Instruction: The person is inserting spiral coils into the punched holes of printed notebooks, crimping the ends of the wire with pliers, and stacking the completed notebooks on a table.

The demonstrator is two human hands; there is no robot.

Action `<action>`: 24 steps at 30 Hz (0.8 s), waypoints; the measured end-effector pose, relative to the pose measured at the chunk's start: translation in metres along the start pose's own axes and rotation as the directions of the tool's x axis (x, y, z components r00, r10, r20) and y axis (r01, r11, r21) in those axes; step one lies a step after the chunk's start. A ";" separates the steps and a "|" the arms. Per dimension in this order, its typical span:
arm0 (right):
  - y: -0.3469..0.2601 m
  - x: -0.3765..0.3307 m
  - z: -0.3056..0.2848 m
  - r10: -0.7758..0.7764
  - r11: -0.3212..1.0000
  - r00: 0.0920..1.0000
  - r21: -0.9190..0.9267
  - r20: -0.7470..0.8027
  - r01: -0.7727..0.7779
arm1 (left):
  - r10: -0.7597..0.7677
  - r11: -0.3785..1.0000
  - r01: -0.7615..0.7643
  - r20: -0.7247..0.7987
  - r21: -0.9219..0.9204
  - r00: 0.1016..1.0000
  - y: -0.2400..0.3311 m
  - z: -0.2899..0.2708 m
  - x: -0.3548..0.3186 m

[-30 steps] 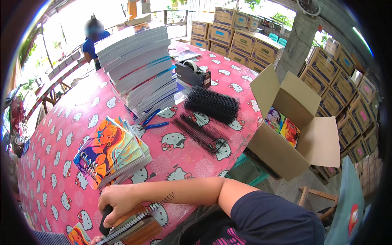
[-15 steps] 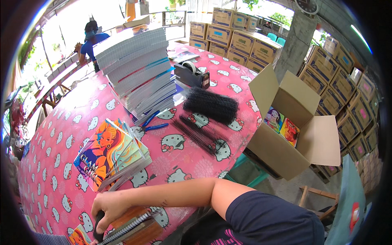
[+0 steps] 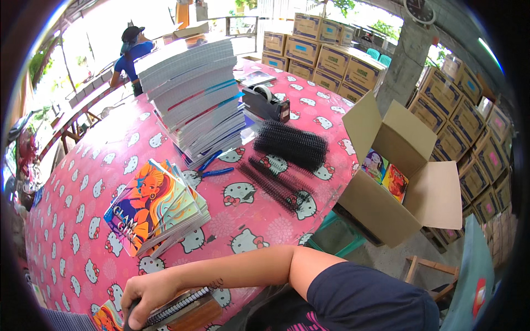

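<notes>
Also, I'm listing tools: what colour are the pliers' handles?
Blue handles, seen in the head view.

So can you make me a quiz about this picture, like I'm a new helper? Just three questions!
1. True or false: the big cardboard box is shut.
2. Which arm stretches across the bottom, ending in a curled hand beside a spiral coil? A) left; B) right.
3. What colour are the handles of the tool by the tall paper stack?

Key:
1. False: the cardboard box stands open.
2. B.
3. Blue.
</notes>
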State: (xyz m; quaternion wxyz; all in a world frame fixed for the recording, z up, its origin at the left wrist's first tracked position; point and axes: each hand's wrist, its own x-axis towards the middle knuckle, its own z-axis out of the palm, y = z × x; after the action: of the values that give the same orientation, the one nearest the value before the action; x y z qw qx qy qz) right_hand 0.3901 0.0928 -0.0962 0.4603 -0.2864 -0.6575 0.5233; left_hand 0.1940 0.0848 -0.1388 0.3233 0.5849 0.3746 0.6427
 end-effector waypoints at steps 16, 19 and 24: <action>0.014 -0.213 -0.058 -0.218 0.205 0.780 -0.809 -0.587 -0.551 | 0.002 0.984 0.033 0.192 -0.178 0.981 -0.018 -0.029 -0.003; -0.037 -0.187 -0.048 -0.288 0.458 0.762 -0.783 -0.580 -0.422 | 0.207 0.975 -0.221 0.274 0.021 0.939 0.039 -0.003 0.000; -0.113 -0.111 0.017 -0.364 0.741 0.880 -0.667 -0.304 0.076 | 0.356 0.933 -0.350 0.354 -0.082 0.865 0.081 0.039 -0.010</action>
State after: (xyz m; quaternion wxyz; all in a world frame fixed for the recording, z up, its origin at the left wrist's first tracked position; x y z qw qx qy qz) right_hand 0.4327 -0.0424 -0.0233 0.5240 -0.4479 -0.7115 0.1362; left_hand 0.2357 0.0391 -0.0725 0.2684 0.7496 0.1902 0.5744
